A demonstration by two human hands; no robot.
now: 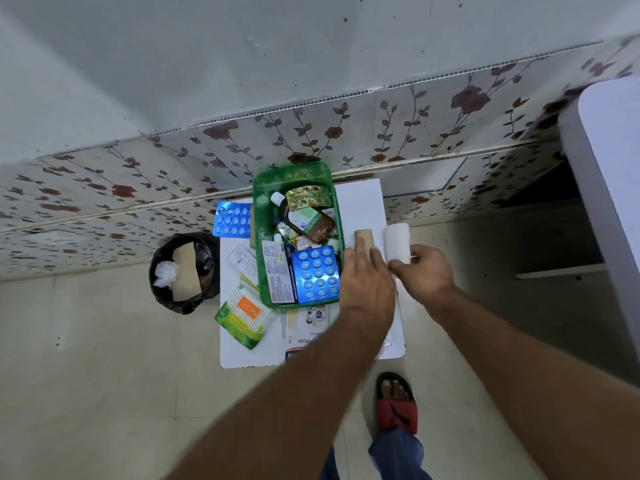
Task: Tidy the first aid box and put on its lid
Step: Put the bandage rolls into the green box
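Note:
A green first aid box [260, 209] sits open on a small white table [360, 202], filled with a brown bottle [308, 221], a gold pill strip [308, 196], a blue blister pack [317, 273] and a white carton [275, 271]. Its lid is not something I can pick out. My left hand [367, 282] lies over a tan bandage roll [363, 237] just right of the box, fingers around it. My right hand [427, 271] pinches a white gauze roll [397, 242] at the table's right edge.
Left of the box lie another blue blister pack [232, 219], a white sachet [242, 259] and a pack of cotton buds [244, 318]. Papers [308, 323] lie in front. A black waste bin [183, 271] stands on the floor at left. A white surface [609, 174] juts in at right.

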